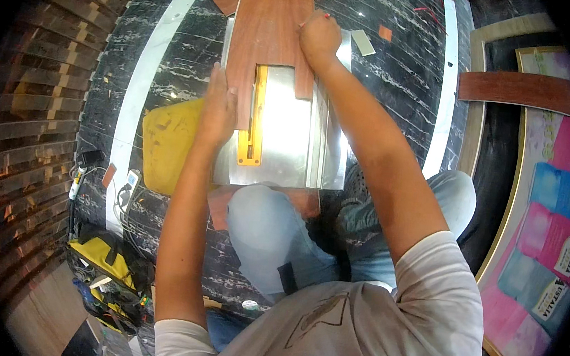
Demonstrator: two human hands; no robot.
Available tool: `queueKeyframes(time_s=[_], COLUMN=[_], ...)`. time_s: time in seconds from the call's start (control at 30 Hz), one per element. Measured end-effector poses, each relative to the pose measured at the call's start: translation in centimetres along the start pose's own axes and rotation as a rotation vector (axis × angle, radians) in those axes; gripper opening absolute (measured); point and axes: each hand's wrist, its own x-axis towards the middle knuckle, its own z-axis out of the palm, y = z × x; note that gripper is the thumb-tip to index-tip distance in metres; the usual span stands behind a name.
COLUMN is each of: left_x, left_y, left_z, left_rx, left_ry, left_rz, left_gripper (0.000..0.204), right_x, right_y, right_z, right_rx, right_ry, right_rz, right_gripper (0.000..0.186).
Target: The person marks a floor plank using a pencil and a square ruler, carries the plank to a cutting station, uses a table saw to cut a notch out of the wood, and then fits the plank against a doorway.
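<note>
A reddish-brown wood plank (pixel 274 30) with a rectangular notch in its near end lies on a silver metal plate (pixel 281 144) of a tool. A long yellow slotted piece (pixel 250 155) on the plate shows through the notch. My left hand (pixel 219 106) is closed along the plank's left edge, fingers straight and pressed together. My right hand (pixel 321 41) grips the plank's right edge farther up, its fingers curled. A small pale tile piece (pixel 362 42) and a small orange piece (pixel 385 32) lie to the right.
A yellow case (pixel 167 142) sits at left on dark marble floor (pixel 405 94), near a power strip (pixel 130 184) with cables and an open tool bag (pixel 104 261). Slatted wood (pixel 47 132) lines the left. A plank (pixel 516 89) rests across framed panels at right. My knees surround the tool's near end.
</note>
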Motion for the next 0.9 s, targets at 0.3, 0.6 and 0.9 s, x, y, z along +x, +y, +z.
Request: queueKeyframes(time_s=[0.3, 0.6, 0.9], left_x=[-0.5, -0.5, -0.2], left_y=[-0.5, 0.2, 1.9], left_z=[0.2, -0.3, -1.6], left_rx=[-0.031, -0.071, -0.094], left_ry=[0.024, -0.012, -0.039], left_rz=[0.034, -0.035, -0.069], left_gripper=[0.058, 0.058, 0.058], right_x=[0.2, -0.1, 0.3], right_y=[0.1, -0.1, 0.2], right_z=[0.5, 0.8, 0.6], right_rx=[-0.005, 0.038, 0.046], right_ry=[0.014, 0.081, -0.037], right_rz=[-0.007, 0.020, 0.074], right_gripper=[0.012, 0.015, 0.016])
